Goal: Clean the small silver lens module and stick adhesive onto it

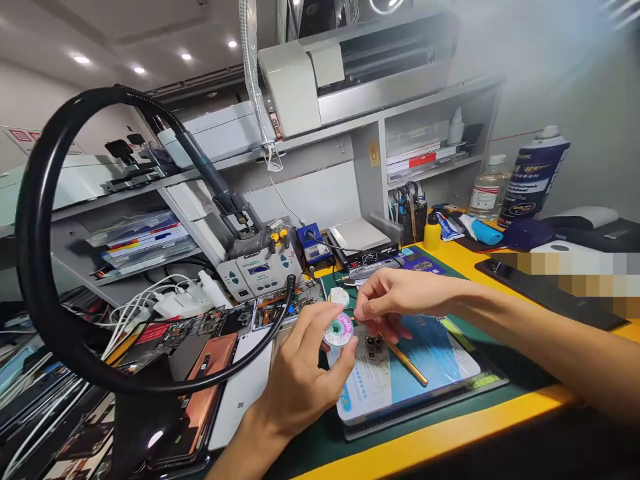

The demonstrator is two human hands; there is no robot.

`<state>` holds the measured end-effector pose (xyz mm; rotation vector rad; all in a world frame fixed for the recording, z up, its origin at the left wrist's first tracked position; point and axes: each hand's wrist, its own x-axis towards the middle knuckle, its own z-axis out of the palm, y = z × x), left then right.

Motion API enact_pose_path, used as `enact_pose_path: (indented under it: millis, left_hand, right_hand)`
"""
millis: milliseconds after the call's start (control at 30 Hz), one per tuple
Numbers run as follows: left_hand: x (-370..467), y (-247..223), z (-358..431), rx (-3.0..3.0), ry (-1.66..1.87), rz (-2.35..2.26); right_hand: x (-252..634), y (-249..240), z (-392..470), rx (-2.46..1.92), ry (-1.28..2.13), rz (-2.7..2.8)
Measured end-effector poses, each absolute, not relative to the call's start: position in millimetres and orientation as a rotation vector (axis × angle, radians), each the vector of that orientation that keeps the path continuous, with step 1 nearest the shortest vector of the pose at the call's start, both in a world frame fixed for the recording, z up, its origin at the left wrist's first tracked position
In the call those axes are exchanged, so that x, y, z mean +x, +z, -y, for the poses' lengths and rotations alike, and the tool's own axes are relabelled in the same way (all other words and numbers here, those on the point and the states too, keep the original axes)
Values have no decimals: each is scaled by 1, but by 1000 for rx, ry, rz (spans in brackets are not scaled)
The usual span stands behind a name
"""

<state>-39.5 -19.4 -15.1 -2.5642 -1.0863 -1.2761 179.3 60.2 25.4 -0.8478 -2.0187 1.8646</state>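
Observation:
Between the thumb and fingers of my left hand is a small round spool with a pink and white label, its face turned toward me. My right hand is just right of the spool, thumb and index finger pinched together; whatever they hold is too small to make out. Below both hands lies a blue and white pad on a green mat. A gold pen-like tool rests slantwise on the pad, beside a small dark component. Behind the spool sits a small white round item.
A black hose loops across the left, above phones and boards. Behind stand a soldering station, a blue device and a flat heating unit. A yellow bottle, a spray can and a black phone are right.

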Motion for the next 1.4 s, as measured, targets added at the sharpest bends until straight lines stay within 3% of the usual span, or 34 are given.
enact_pose_path:
  millis: [433,667,833,1100,1400]
  left_hand:
    - [-32,-16,31,-2735,-1365,1110]
    - [-28,-5,25,-2923,-2265,2084]
    - [-25,5,21,-2632,-2704,2360]
    - [-22,2,23,-2706,-2656,2431]
    - [-21,3,25,-2864,-2577,2368]
  right_hand:
    - [180,12,-46,-785,2046,1850]
    - [179,13,-45,-700,2191,1653]
    - [178,14,-42,-722,1919,1655]
    - [172,9,-33,-689,1695,1754]
    - [174,10,-30,-747,1693,1739]
